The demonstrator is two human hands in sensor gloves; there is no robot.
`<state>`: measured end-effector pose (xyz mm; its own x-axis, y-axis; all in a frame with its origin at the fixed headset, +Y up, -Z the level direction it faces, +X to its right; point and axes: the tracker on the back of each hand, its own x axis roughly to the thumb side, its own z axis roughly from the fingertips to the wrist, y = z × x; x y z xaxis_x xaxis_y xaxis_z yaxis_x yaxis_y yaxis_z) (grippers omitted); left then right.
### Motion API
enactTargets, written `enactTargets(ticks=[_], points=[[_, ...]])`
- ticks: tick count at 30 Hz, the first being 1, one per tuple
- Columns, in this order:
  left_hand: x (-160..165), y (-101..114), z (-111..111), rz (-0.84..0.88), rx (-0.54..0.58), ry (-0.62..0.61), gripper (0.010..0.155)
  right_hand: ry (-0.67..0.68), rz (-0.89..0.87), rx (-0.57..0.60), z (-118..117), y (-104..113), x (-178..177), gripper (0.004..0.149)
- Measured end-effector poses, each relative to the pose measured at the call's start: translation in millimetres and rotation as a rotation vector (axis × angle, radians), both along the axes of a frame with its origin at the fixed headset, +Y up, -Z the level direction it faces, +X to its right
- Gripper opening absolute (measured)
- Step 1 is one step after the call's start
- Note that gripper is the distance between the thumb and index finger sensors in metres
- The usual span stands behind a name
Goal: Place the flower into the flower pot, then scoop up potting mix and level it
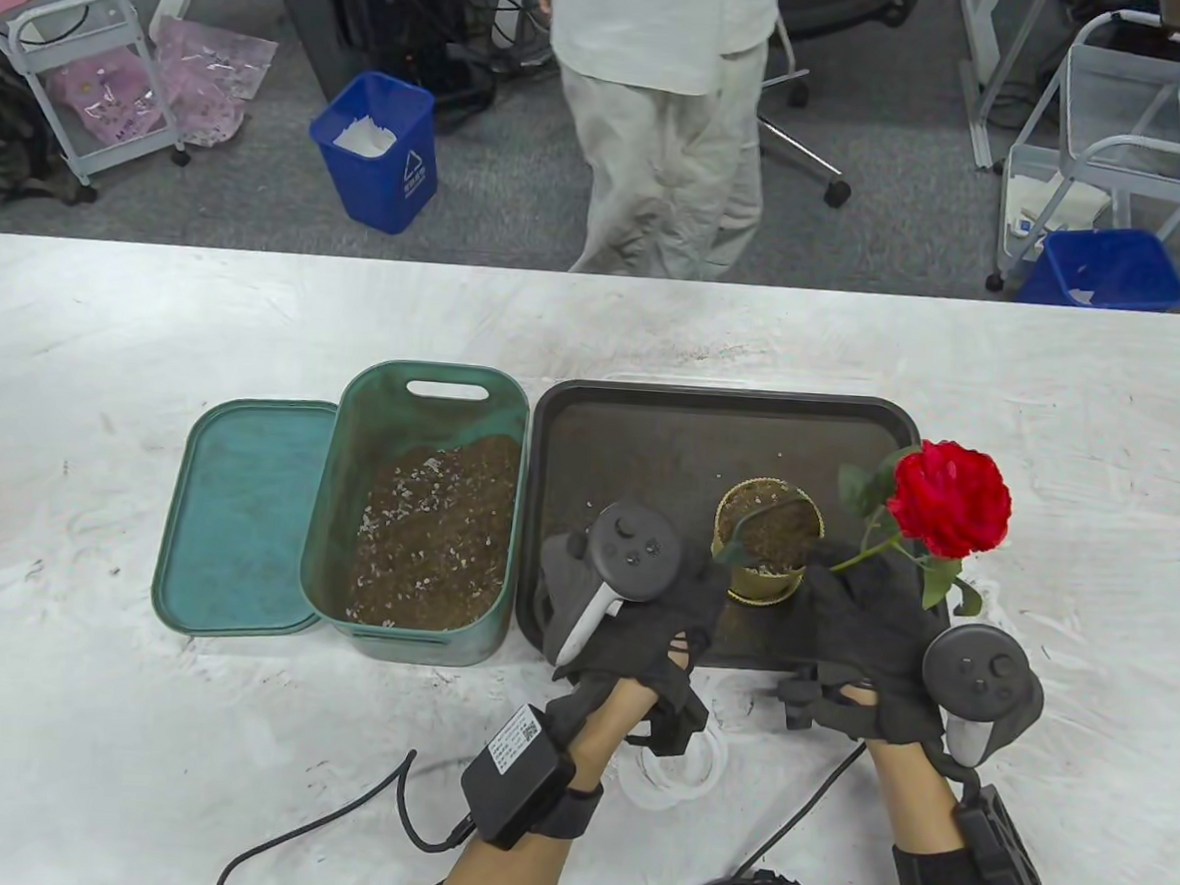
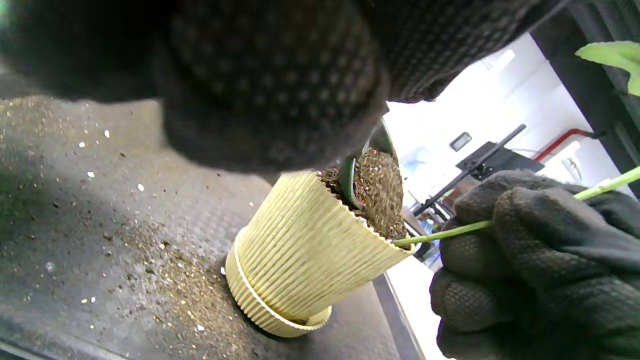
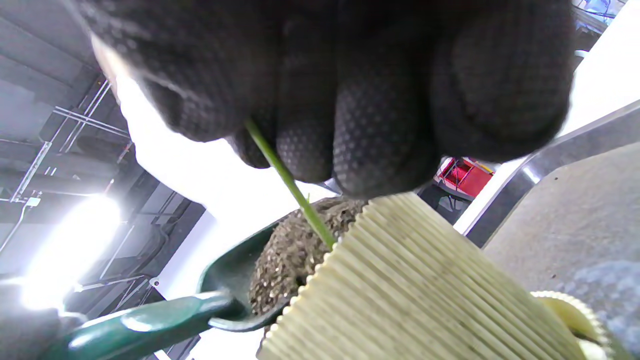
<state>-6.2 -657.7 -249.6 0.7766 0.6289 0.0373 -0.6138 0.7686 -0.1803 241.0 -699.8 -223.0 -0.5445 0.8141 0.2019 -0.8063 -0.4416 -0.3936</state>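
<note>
Right hand [image 1: 873,640]: pinches flower [image 1: 949,499] stem, steadying it in the flower pot [image 1: 766,558].
Left hand [image 1: 630,605]: grips green scoop [image 3: 150,320], tipping potting mix [image 3: 292,250] in.

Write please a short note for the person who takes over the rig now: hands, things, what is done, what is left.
Left hand: holds a green scoop, its bowl of mix at the pot's mouth.
Right hand: pinches the stem of the rose, which leans right over the pot's rim.
Pot: upright on the tray, already holding mix.
Mix bin: open, left of the tray, lid beside it.
Done: stem is in the pot, mix going in.
Left: probably more mix, straighten the rose, level.
</note>
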Motion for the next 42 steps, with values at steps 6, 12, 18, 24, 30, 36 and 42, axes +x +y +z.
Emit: enactTargets(ticks=[6,12,18,24,30,36,42], points=[[6,7,5,-0.089,0.084,0.005,0.05,0.0,-0.004,0.0,0,0,0,0.038],[10,10,9,-0.157,0.151,0.025,0.051,0.001,-0.01,-0.001,0,0,1,0.038],[13,15,13,-0.241,0.253,0.057,0.05,0.003,-0.012,-0.002,0,-1,1,0.038],[12,22,17,-0.246,0.301,0.075,0.05,0.003,-0.013,-0.004,0,-1,1,0.038],[-10,83,21,-0.363,0.352,0.004,0.051,0.004,-0.01,-0.004,-1,-1,1,0.038],[-86,147,19,-0.366,0.26,0.115,0.051,0.011,0.003,0.003,0,-1,-2,0.038],[-161,154,-4,-0.468,0.027,0.284,0.052,0.012,-0.001,0.001,0,-2,-2,0.037]])
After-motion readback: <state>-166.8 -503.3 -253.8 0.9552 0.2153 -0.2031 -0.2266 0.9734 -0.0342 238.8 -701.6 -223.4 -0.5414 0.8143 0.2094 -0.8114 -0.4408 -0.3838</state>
